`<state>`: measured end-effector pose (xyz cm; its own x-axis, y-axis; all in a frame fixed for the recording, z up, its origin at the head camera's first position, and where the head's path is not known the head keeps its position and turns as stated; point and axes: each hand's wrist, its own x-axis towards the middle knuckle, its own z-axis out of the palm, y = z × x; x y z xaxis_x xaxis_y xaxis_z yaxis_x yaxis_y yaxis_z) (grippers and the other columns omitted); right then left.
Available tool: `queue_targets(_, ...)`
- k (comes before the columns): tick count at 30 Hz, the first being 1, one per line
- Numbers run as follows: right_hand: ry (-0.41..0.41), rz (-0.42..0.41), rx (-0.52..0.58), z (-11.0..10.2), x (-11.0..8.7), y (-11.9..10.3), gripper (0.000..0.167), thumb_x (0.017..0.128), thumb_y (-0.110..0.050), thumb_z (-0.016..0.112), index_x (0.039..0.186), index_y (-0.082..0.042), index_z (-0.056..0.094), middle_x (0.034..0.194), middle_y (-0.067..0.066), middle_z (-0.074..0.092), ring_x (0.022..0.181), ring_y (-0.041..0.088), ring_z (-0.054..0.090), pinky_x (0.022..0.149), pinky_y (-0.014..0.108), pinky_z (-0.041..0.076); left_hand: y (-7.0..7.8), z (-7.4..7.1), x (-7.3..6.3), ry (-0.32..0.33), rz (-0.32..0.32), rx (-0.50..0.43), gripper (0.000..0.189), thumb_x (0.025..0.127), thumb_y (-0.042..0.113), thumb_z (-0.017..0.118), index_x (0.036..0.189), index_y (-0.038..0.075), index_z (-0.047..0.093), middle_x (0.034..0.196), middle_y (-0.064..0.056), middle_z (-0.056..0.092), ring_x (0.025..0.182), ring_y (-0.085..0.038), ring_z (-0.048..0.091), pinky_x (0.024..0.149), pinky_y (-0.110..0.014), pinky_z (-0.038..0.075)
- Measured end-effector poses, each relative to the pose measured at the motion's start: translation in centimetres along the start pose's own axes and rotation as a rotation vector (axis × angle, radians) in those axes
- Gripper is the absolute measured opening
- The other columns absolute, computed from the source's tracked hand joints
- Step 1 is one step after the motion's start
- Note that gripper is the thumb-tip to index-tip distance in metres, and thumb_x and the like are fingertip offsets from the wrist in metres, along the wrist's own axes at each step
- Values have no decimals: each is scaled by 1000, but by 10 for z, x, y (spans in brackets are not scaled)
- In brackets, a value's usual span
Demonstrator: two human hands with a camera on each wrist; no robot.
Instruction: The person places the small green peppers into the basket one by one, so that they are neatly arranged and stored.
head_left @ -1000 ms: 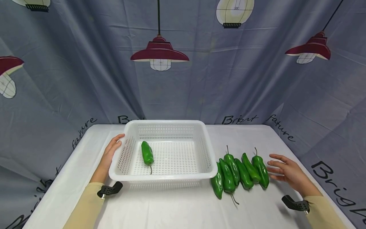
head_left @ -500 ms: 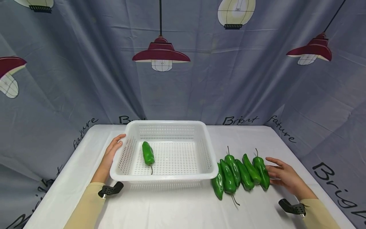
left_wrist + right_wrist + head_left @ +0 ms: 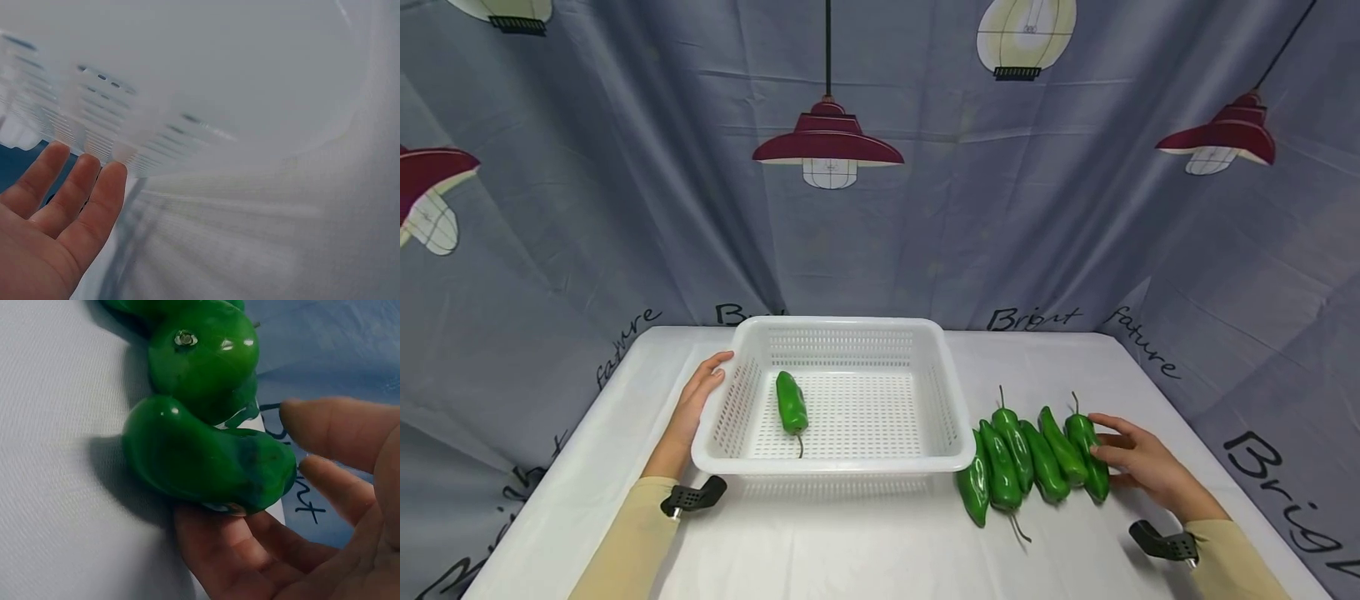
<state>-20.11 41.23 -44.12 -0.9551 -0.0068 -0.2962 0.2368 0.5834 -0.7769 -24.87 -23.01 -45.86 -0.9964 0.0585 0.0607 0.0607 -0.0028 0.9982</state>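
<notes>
A white plastic basket (image 3: 835,465) stands on the table with one green pepper (image 3: 791,403) lying inside. My left hand (image 3: 688,412) rests along the basket's left side; in the left wrist view its fingertips (image 3: 112,178) touch the slotted outer wall. To the right of the basket, several green peppers (image 3: 1043,462) lie in a row. My right hand (image 3: 1146,467) is at the rightmost pepper (image 3: 1084,442). In the right wrist view, some fingers (image 3: 215,550) lie against that pepper's side, while the thumb (image 3: 337,428) is held apart from it.
A white cloth covers the table (image 3: 850,542). A grey-blue curtain (image 3: 880,242) printed with lamps and lettering hangs behind and at the sides. The basket's front right corner reaches close to the leftmost pepper (image 3: 974,487). Black wrist straps (image 3: 694,497) show at both sleeves.
My right hand has moved left to the rightmost pepper, and its fingers have come round its side. The left hand stays at the basket. The whole head view has shifted slightly.
</notes>
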Motion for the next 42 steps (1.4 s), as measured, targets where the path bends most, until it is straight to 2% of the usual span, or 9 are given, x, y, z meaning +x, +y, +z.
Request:
queue_targets(2,-9,-8,-21,0,0,-1,76,101,-20,63,159,1,20,154,45,22,136,58,42,86,47,61,0,0,0,-1,-1,3,46,111,41,33,154,24,31,152,-4,37,113,-4,58,86,-24,56)
queue_targets(8,-20,-27,-74,1,5,-3,78,97,-15,68,158,1,23,151,47,26,125,52,53,79,41,60,-1,-1,1,3,1,4,46,111,42,33,154,25,32,148,0,40,112,-4,59,86,-24,56)
queue_targets(17,-36,-44,-152,-3,14,-8,77,94,-12,68,158,2,25,145,48,35,117,48,61,76,45,61,1,0,0,9,5,13,47,111,41,33,154,24,32,152,-4,37,113,-3,58,87,-23,56)
queue_targets(23,-77,-32,-184,-7,19,-14,77,94,-11,68,157,1,26,142,48,39,109,40,66,73,45,61,1,0,-1,5,6,11,47,111,41,33,154,23,32,150,-2,38,113,-4,58,86,-24,56)
queue_targets(32,-177,-14,-151,-14,27,-20,79,93,-8,65,158,2,20,144,48,35,107,35,66,73,47,60,-2,0,0,-1,17,-23,44,111,41,34,152,24,34,141,7,44,111,-5,60,86,-25,57)
queue_targets(42,-146,25,-60,-17,32,-10,77,97,-13,64,157,2,19,143,46,36,101,25,65,77,46,60,-4,0,1,-8,26,-30,42,111,40,34,151,26,35,138,11,45,111,-4,60,86,-24,56)
